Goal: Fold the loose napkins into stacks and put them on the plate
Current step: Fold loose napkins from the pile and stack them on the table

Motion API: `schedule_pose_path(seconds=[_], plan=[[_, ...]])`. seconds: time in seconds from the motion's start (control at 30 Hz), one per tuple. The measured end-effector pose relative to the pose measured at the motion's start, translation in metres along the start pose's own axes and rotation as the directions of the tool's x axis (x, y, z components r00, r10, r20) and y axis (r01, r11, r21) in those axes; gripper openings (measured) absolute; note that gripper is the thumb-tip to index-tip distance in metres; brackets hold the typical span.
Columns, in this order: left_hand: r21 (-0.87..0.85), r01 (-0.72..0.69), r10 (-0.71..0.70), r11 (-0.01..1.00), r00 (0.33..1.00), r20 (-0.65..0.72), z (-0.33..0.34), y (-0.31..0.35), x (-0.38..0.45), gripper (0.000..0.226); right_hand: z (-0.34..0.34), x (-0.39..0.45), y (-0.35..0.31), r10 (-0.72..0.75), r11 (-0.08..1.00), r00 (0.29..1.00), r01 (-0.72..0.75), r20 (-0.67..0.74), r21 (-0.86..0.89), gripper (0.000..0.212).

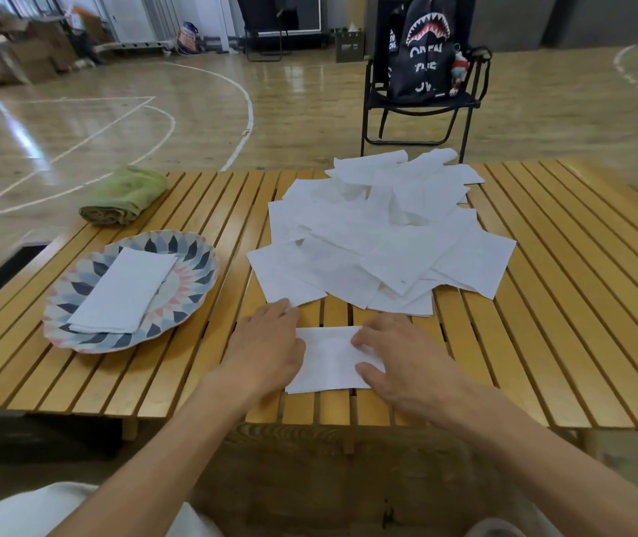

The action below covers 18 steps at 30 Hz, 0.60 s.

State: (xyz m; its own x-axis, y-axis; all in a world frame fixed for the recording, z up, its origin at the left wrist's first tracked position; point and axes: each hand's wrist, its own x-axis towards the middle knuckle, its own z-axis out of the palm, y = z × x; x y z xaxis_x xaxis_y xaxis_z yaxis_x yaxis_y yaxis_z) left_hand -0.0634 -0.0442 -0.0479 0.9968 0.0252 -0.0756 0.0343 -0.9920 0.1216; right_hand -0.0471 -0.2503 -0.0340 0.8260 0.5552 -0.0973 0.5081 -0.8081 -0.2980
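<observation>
left hand [267,348]: grip flat, fingers straight, pressing left edge of folded napkin [329,360] | right hand [398,360]: grip flat on its right edge | napkin: lower centre, on surface [542,304] | loose pile [379,234]: centre | plate [201,261]: centre left, holds folded stack [124,290]
</observation>
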Motion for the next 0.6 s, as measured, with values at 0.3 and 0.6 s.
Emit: schedule_pose_path(seconds=[0.3,0.6], plan=[[-0.045,0.052,-0.060,0.998,0.982,-0.180,-0.017,-0.009,-0.005,0.026,0.001,0.000,-0.003,-0.043,0.999,0.999,0.043,-0.001,0.025,0.040],[-0.068,-0.279,0.216,0.958,0.856,-0.471,-0.052,0.001,-0.019,0.022,-0.014,0.004,-0.026,-0.020,0.980,0.925,0.092,-0.379,0.174,0.063]])
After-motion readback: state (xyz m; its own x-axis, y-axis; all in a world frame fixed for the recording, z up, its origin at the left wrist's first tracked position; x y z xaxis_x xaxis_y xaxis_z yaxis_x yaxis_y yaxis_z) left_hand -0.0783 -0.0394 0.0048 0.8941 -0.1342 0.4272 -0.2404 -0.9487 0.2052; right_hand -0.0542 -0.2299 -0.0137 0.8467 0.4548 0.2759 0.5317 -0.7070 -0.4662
